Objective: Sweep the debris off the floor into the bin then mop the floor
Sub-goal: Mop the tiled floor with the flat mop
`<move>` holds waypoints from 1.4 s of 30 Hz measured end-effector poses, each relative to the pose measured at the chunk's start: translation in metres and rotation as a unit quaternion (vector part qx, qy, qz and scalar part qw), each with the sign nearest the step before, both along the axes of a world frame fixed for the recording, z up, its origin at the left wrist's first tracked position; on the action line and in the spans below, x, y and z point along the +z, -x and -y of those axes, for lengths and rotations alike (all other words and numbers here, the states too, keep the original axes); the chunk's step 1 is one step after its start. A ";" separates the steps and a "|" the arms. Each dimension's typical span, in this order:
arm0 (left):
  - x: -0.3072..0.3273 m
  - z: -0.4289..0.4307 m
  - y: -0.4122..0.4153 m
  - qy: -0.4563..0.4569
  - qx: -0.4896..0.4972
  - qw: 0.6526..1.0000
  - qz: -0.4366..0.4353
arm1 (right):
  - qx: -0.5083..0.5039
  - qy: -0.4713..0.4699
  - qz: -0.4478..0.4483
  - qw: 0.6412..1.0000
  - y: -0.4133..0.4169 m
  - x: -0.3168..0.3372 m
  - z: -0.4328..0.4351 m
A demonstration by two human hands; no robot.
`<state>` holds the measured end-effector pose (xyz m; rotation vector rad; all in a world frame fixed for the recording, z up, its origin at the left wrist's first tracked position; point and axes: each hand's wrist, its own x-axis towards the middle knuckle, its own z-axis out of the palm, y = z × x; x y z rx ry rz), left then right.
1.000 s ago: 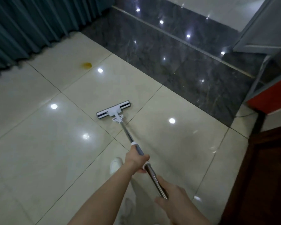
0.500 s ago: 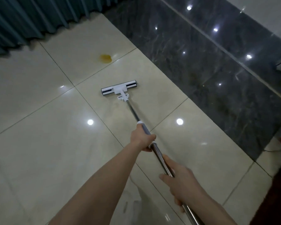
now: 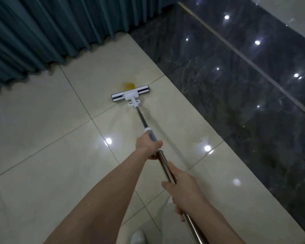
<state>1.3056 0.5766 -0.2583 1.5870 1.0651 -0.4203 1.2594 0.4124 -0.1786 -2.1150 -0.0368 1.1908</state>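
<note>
The left hand (image 3: 148,147) wraps its fingers round the mop (image 3: 142,118) at the grey sleeve (image 3: 152,136) partway down the pole, with the arm stretched forward. The right hand (image 3: 183,192) grips the same pole nearer the body, behind and to the right of the left hand, its thumb lying along the shiny metal and its fingers curled underneath. From the left hand the pole runs forward and slightly left, sloping down to the mop head (image 3: 130,94), which lies flat on the cream floor (image 3: 42,138) well ahead of both hands. At the mop head's far edge, touching it or very nearly so, sits a yellow spot (image 3: 128,85) on the tile; whether it is liquid or solid I cannot tell. Farther ahead and to the left of the hands a teal curtain (image 3: 60,29) hangs down to the floor. To the right of both hands runs a dark marble strip (image 3: 236,85) that mirrors bright points of light. Below the right hand, close to the body, the toe of a white shoe (image 3: 138,235) shows.
</note>
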 end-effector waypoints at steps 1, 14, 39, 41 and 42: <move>0.000 -0.009 -0.015 -0.007 0.002 1.000 -0.002 | 0.007 -0.001 0.003 1.000 -0.016 -0.002 -0.009; -0.029 -0.174 -0.164 -0.047 -0.016 0.999 -0.002 | 0.018 0.012 0.007 1.000 -0.163 -0.027 -0.175; -0.007 -0.138 -0.087 -0.020 -0.038 0.999 -0.017 | 0.038 0.054 0.022 0.998 -0.090 0.015 -0.140; -0.007 -0.106 -0.061 -0.033 -0.058 0.998 -0.016 | 0.043 0.093 0.006 0.995 -0.070 0.025 -0.117; -0.007 -0.094 -0.052 -0.034 -0.064 0.997 -0.013 | 0.047 0.107 0.009 0.993 -0.064 0.030 -0.109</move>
